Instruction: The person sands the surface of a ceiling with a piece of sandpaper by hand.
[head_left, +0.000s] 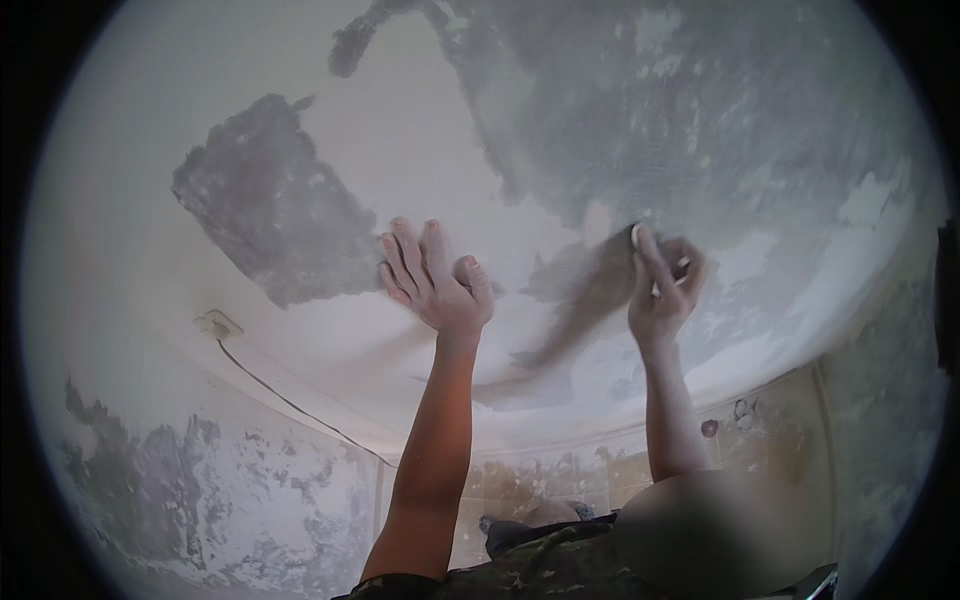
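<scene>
A plastered wall (420, 135) with white areas and rough grey patches fills most of the view. My left hand (439, 281), dusted white, is laid palm inward against it with the fingers spread, at the right edge of a grey patch (277, 210). To the right, my right hand (664, 289) is bent at the wall, thumb and fingers pinched around a small pale piece (637, 235). Its pale edge shows at the fingertips, and white bits show between the fingers. What the piece is cannot be told. A dark shadow lies left of this hand.
At the lower left a white socket (219, 325) holds a plug with a thin dark cable (292, 405) running down right. Another patchy wall (247, 487) stands below it. Dusty, stained floor tiles (622, 472) lie beneath, with a small dark reddish round thing (709, 428).
</scene>
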